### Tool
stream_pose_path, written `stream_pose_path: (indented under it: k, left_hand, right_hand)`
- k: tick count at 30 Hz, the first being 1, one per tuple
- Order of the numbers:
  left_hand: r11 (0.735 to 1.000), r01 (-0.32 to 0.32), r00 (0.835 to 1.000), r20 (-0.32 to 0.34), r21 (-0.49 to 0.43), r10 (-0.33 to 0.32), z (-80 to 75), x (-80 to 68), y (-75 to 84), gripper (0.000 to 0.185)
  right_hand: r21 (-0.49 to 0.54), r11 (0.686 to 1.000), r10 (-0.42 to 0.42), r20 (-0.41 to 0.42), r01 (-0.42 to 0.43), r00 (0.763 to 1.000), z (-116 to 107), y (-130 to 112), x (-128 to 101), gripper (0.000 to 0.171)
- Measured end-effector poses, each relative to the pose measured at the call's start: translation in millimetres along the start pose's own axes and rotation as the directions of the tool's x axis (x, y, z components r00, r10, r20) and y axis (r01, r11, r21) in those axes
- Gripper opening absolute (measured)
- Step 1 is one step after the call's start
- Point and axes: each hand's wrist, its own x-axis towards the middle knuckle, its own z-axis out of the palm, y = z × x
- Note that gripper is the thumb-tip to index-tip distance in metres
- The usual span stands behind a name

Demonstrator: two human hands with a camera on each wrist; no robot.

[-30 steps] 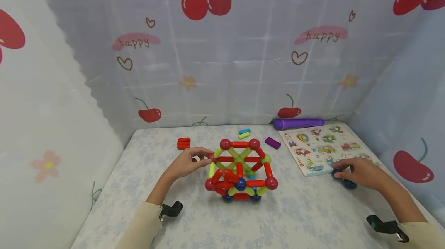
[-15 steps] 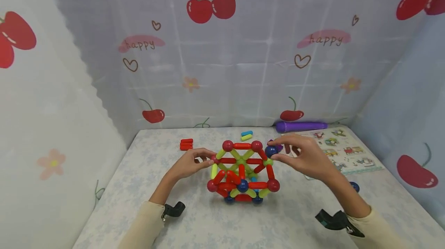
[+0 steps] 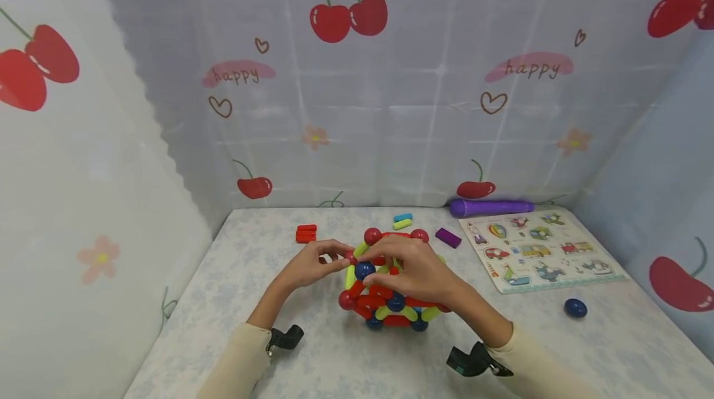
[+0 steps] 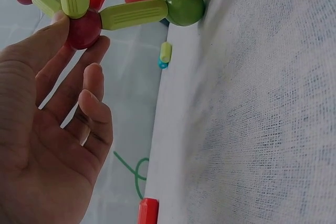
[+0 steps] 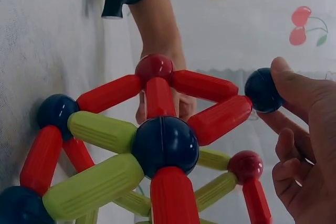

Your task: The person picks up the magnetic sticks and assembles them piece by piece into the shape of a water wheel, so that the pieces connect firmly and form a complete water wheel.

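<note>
A frame of red and lime magnetic rods joined by balls [image 3: 390,300] stands mid-table. My left hand [image 3: 341,255] pinches a dark red ball [image 3: 350,258] at the frame's upper left corner; in the left wrist view thumb and fingers [image 4: 93,80] touch that ball [image 4: 84,29], where lime rods meet. My right hand [image 3: 372,270] reaches over the frame and holds a dark blue ball [image 3: 364,271] against it. The right wrist view shows its fingertips [image 5: 294,85] gripping this ball [image 5: 262,90] at the end of a red rod [image 5: 218,119].
A second dark blue ball [image 3: 575,308] lies loose at the right. Behind it is a picture puzzle board [image 3: 543,250], with a purple cylinder [image 3: 491,207] along the back. A purple block [image 3: 448,237], blue and lime rods [image 3: 403,220] and red rods [image 3: 305,233] lie behind the frame. Curtains wall the table.
My right hand took a dark blue ball from beside the puzzle board, brought it to the frame's upper right, then across to the front left. The left hand kept its pinch.
</note>
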Motion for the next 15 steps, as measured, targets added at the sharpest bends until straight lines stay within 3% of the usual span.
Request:
stream_pose_path:
  k: [6, 11, 15]
  left_hand:
    - [1.0, 0.0, 1.0, -0.002, 0.008, 0.0, 0.6, 0.9, 1.6, 0.031]
    - [1.0, -0.003, 1.0, 0.002, 0.009, 0.003, 0.3, 0.4, 1.4, 0.031]
    - [1.0, 0.01, 1.0, 0.004, 0.002, -0.01, 0.7, -0.2, 1.9, 0.031]
  right_hand:
    - [0.0, 0.999, 0.051, -0.009, -0.051, 0.999, 2.4, 3.3, -3.6, 0.037]
    - [0.005, 0.999, 0.037, -0.01, -0.037, 0.999, 2.5, 5.5, -5.9, 0.036]
    - [0.002, 0.999, 0.035, -0.045, -0.035, 0.998, -9.4, 5.2, -9.2, 0.036]
